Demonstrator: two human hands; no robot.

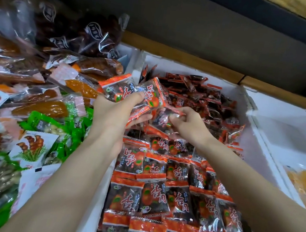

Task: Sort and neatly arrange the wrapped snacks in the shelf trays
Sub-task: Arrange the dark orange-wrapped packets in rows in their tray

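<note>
- Wrapped snacks (159, 196), the red-and-black ones, sit in the white tray (248, 103) in the middle of the frame. There are tidy overlapping rows across the lower centre and a loose heap (199, 96) at the tray's upper end.
- Left hand (113, 110) is just left of centre, fingers curled under and thumb clamped over a small fan of packets (132, 91), held above the tray's left edge.
- Right hand (188, 123) is right beside it, fingertips pinching one packet (160, 118) that touches the bottom of that fan. It's either going onto the stack or coming off it, can't tell which.
- My guess at the step: gathering loose ones to square up for the next row.
- What could go wrong: the wrappers look slick and the fan is splayed, so a slack thumb could let a few slide out. The hand hovers over the tray's left wall, so they might land in the mixed pile (54, 122) of green, orange and white bags at the left of the frame.
- The forearms (74, 173) hang low over the finished rows, so a dipped wrist could knock those out of line.
- Some packets in the rows face upside down, so the next ones could easily go in mismatched too.
</note>
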